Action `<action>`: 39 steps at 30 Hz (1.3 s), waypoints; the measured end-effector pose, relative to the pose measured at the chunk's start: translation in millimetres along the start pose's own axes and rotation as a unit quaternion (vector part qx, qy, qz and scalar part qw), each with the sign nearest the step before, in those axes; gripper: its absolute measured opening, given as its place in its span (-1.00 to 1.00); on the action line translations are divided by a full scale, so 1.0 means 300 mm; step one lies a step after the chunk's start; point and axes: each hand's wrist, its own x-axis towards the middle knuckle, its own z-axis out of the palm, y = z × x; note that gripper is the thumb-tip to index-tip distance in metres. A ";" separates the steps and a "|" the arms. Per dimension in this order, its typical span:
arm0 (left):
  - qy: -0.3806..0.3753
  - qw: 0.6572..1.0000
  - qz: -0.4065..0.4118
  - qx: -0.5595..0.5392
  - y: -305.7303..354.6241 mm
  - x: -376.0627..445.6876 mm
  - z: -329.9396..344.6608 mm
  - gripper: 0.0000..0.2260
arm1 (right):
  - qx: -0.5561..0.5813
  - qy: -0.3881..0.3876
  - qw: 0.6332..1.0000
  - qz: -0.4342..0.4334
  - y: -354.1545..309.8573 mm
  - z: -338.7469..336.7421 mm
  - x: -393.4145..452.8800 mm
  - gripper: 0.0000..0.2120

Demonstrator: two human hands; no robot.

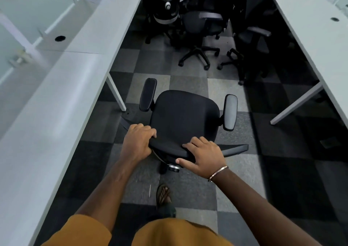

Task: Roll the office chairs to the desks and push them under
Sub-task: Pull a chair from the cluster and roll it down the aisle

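A black office chair stands in the aisle just in front of me, its seat facing away and both armrests visible. My left hand grips the left end of its backrest top. On the right part of the same backrest edge, my right hand is closed, with a metal bangle on the wrist. A long white desk runs along the left, and its leg stands close to the chair's left armrest. Another white desk lines the right side.
Several more black office chairs are clustered at the far end of the aisle between the desks. The floor is grey and black checkered carpet. My sandalled foot is behind the chair's base. A slanted desk leg reaches into the aisle at the right.
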 end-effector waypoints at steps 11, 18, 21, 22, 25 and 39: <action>0.026 0.997 -0.060 0.032 0.200 -0.483 0.001 -0.64 | -0.006 0.039 0.999 0.019 -0.168 0.052 -0.436 -0.58; 0.045 0.994 -0.094 0.006 0.275 -0.838 0.036 -0.65 | 0.049 0.037 0.998 0.006 -0.283 0.070 -0.701 -0.56; 0.035 0.995 -0.099 0.004 0.270 -1.006 0.041 -0.62 | 0.054 0.036 0.998 0.000 -0.377 0.084 -0.823 -0.57; 0.037 0.995 -0.097 0.004 0.265 -1.055 0.046 -0.61 | 0.057 0.037 0.998 -0.002 -0.406 0.089 -0.861 -0.57; 0.052 0.995 -0.086 -0.005 0.241 -1.221 0.056 -0.60 | 0.053 0.060 0.997 -0.014 -0.514 0.106 -0.976 -0.55; 0.047 0.995 -0.090 -0.016 0.177 -2.014 0.031 -0.55 | -0.065 -0.101 0.991 -0.055 -0.923 0.091 -1.466 -0.51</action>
